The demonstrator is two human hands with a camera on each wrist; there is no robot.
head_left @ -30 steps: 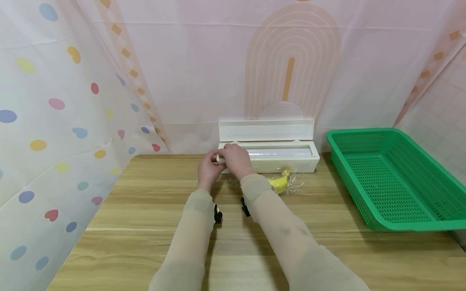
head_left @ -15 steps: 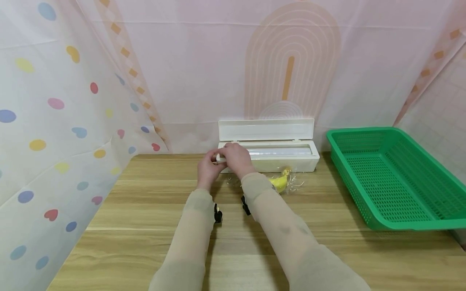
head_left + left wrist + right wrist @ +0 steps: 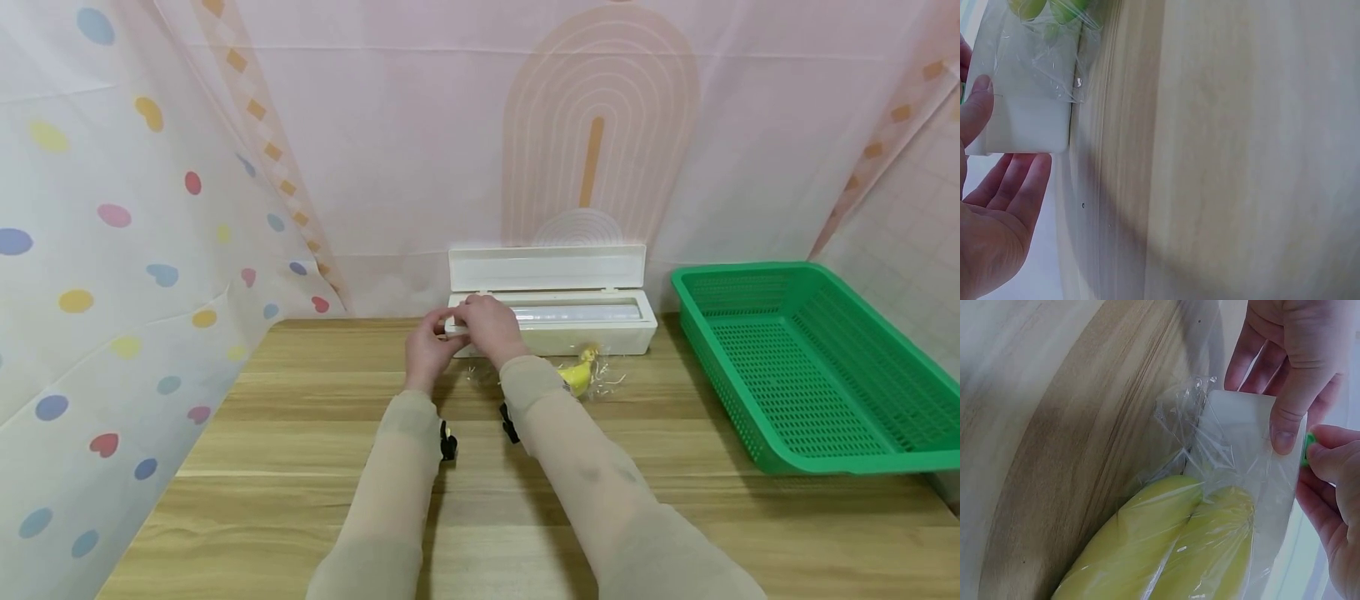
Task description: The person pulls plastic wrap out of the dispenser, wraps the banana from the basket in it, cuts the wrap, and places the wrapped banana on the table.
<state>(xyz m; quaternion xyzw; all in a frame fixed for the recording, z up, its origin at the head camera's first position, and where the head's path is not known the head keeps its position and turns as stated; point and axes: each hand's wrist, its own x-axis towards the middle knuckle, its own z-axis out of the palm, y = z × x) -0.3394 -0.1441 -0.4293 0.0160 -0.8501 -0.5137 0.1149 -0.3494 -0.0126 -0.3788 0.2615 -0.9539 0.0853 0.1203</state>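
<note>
A white cling film box (image 3: pixel 592 339) stands at the back of the table, its lid (image 3: pixel 547 268) raised and a roll of film (image 3: pixel 581 313) inside. My left hand (image 3: pixel 429 354) grips the box's left end, thumb on the front face and fingers at the end wall. Right beside it, my right hand (image 3: pixel 491 329) pinches a small green slide cutter (image 3: pixel 1307 449) at the box's top edge; in the head view the hand covers that cutter. Bananas (image 3: pixel 1141 531) wrapped in clear film lie against the front of the box, partly hidden behind my right forearm in the head view.
A green plastic basket (image 3: pixel 795 462) stands on the right of the wooden table (image 3: pixel 285 450). A pink patterned cloth (image 3: pixel 397 167) hangs right behind the box, and a dotted cloth (image 3: pixel 150 333) closes off the left side.
My right hand has edged very slightly to the right along the box. The left hand, the box and the bananas stay where they were.
</note>
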